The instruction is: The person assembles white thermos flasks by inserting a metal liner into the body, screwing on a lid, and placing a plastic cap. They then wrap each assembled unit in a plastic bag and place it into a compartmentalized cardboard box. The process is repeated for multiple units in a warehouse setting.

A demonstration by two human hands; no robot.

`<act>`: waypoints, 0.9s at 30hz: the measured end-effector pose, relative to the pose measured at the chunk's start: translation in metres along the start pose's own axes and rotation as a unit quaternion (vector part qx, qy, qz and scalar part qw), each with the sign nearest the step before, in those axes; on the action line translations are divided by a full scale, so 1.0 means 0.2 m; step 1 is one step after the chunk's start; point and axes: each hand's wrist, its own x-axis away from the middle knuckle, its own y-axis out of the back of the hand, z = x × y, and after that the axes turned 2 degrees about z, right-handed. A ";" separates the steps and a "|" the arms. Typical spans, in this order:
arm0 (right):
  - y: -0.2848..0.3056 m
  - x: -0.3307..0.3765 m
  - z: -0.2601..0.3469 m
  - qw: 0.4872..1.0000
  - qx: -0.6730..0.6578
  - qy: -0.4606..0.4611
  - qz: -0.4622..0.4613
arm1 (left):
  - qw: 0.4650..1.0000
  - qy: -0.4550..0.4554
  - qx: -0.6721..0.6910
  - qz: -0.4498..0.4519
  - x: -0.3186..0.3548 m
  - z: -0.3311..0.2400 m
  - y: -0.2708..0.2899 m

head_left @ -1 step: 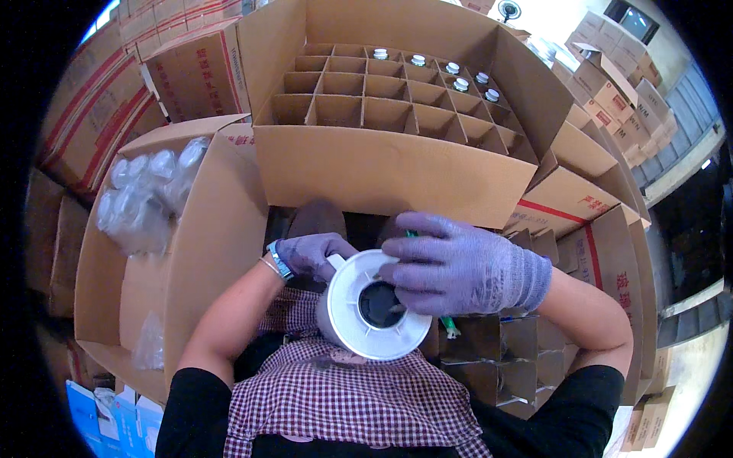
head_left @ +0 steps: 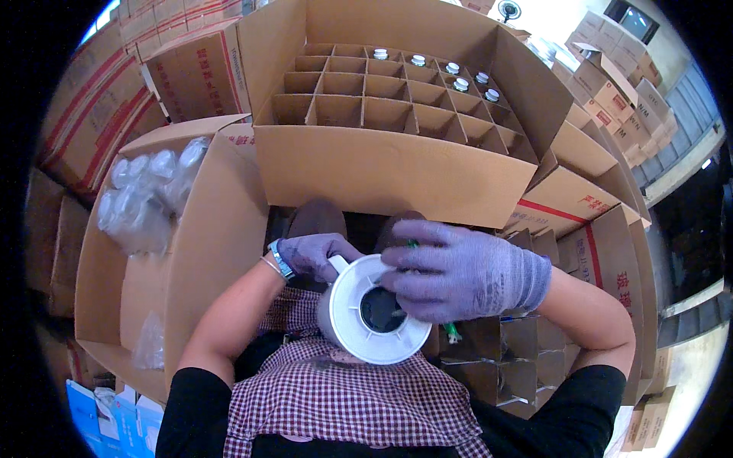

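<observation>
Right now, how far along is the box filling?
Done: about six capped bottles stand in the far right cells of the big divided cardboard box. In hand: the left hand and right hand, both in purple gloves, hold a white round plastic container over the lap. Left: most cells show no bottle.

Both hands wear purple gloves and meet close to the chest. The left hand (head_left: 314, 253) is curled, fingers closed in a grip. The right hand (head_left: 458, 271) lies flatter, fingers pointing left. Both forearms are bare, elbows bent outward.
</observation>
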 end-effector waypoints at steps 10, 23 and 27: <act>-0.07 0.00 0.04 0.999 -0.027 0.018 0.021 | 0.996 0.014 0.069 -0.046 0.09 -0.06 -0.11; -0.30 0.15 -0.30 0.882 -0.152 -0.385 -0.224 | 0.879 -0.088 0.094 -0.458 0.10 0.00 -0.61; -0.24 0.67 -0.81 0.759 0.080 -0.571 -0.302 | 0.891 -0.105 0.077 -0.435 0.13 0.06 -0.51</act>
